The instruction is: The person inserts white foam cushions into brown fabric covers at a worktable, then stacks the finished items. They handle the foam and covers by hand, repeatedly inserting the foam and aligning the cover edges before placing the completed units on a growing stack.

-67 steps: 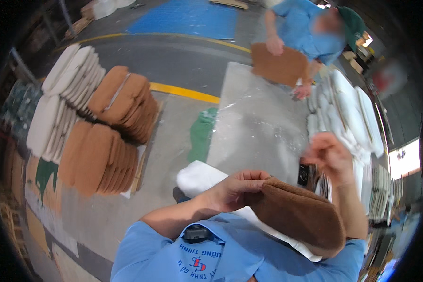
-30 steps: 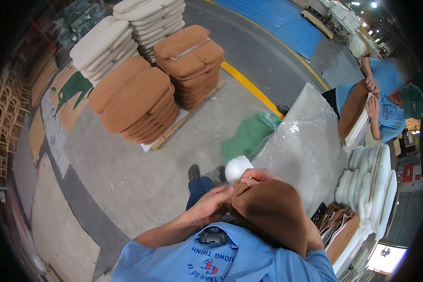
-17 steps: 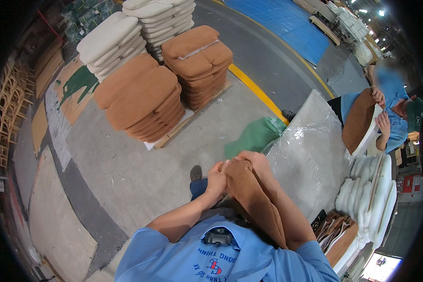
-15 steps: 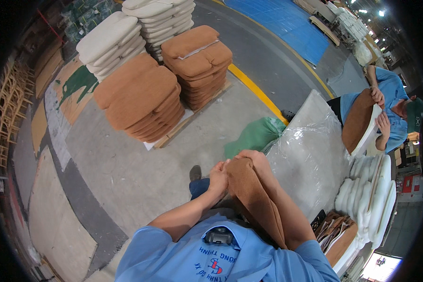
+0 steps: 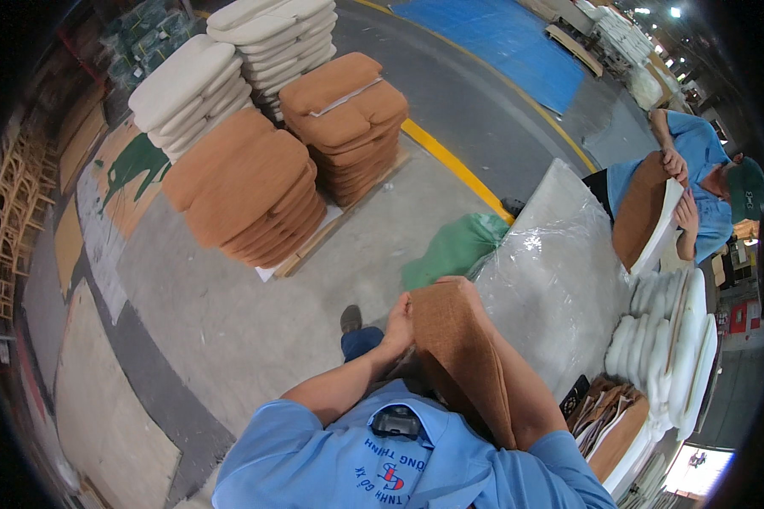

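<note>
A brown fabric cushion cover (image 5: 452, 335) hangs in front of my chest, its near end running down along my right forearm. I cannot tell whether it has a filling inside. On its left edge, near the top, my left hand (image 5: 400, 324) grips the fabric with bent fingers. My right hand (image 5: 469, 296) holds the far right corner, its fingers mostly hidden behind the cover. Just beyond my hands a green bag (image 5: 454, 251) rests beside a table wrapped in clear plastic (image 5: 560, 254).
Brown cushions (image 5: 238, 178) and white cushion pads (image 5: 182, 81) stand stacked at the far left. To the right, a co-worker (image 5: 696, 161) holds a brown cover over a white pad. Near me are white pads (image 5: 666, 339) and folded brown covers (image 5: 607, 416).
My hands have lowered slightly, and the cover's upper end now spreads wider and flatter between them. The view has shifted a little.
</note>
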`<state>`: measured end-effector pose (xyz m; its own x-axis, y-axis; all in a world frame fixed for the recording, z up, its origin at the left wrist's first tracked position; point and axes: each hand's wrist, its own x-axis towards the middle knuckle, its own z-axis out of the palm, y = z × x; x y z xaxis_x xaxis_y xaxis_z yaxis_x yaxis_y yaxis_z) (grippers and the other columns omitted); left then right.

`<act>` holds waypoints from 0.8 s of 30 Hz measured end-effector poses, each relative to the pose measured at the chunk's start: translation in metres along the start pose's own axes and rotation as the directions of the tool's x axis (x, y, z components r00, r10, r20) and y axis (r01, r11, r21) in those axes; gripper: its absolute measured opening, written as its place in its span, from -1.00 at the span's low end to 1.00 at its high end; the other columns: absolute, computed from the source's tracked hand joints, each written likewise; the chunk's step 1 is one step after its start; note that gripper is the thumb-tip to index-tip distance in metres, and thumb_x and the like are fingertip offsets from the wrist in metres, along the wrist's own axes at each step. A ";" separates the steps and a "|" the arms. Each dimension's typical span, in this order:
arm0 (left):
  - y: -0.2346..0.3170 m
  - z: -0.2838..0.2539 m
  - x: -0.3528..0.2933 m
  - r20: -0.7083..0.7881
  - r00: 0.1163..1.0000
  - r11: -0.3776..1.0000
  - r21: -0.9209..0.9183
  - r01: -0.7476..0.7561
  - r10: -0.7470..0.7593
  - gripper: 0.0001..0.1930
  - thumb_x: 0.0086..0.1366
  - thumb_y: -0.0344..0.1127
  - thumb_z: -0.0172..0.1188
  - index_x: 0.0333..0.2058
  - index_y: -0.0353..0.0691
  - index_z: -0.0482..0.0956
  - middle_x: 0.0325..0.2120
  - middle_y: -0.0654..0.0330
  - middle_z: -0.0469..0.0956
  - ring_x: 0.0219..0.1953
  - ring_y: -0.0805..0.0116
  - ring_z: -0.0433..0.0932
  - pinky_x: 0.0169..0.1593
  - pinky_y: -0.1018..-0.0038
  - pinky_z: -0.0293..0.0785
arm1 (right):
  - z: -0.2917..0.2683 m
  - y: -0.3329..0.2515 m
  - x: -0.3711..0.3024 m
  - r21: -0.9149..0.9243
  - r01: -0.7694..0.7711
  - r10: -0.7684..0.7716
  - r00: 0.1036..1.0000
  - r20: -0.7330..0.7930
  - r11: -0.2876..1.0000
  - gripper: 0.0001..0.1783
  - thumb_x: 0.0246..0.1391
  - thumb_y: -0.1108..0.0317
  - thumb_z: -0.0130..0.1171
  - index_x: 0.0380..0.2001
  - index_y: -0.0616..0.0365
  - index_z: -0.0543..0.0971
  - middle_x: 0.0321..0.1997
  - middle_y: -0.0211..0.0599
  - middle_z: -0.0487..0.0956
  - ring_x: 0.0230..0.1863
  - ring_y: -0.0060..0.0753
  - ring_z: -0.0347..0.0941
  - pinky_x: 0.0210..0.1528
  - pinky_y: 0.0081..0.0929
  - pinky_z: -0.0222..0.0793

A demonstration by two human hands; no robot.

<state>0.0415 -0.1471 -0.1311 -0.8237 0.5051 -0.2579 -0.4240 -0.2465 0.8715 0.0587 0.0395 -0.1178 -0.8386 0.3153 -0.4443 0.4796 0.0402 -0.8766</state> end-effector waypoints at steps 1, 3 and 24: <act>0.006 -0.004 0.000 0.087 0.996 0.998 0.054 -0.010 0.006 -0.67 0.52 -0.49 0.15 0.20 -0.17 0.47 -0.07 0.29 0.60 -0.01 0.46 0.56 0.04 0.47 0.55 | -0.004 0.004 -0.003 -0.116 0.054 -0.062 0.996 -0.063 0.992 -0.77 0.35 0.28 0.16 -0.16 0.18 0.71 -0.25 -0.25 0.69 -0.23 -0.45 0.60 -0.18 -0.43 0.47; 0.022 -0.038 0.007 0.194 0.981 0.981 0.189 -0.050 0.013 -0.43 0.43 -0.57 0.22 0.37 -0.15 0.38 0.04 0.27 0.59 0.10 0.42 0.54 0.12 0.45 0.53 | 0.011 -0.040 -0.025 -0.632 0.235 -0.353 0.933 -0.066 0.739 -0.65 0.43 0.17 0.12 -0.06 0.22 0.71 -0.17 -0.19 0.68 -0.16 -0.45 0.58 -0.11 -0.46 0.46; 0.058 -0.016 0.082 0.795 0.593 0.892 0.353 -0.282 -0.127 -0.26 0.14 -0.36 0.60 0.30 -0.19 0.52 0.34 0.06 0.45 0.30 0.13 0.46 0.37 0.24 0.40 | -0.047 -0.218 -0.343 -0.719 -0.020 -0.032 0.998 -0.058 0.695 -0.85 0.06 0.34 0.45 -0.35 0.10 0.66 -0.47 -0.14 0.59 -0.41 0.07 0.62 -0.35 -0.10 0.50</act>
<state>-0.0562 -0.1332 -0.1083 -0.1349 0.9885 0.0681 -0.0125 -0.0704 0.9974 0.2537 -0.0324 0.2348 -0.8369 0.3681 -0.4050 0.5356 0.7034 -0.4674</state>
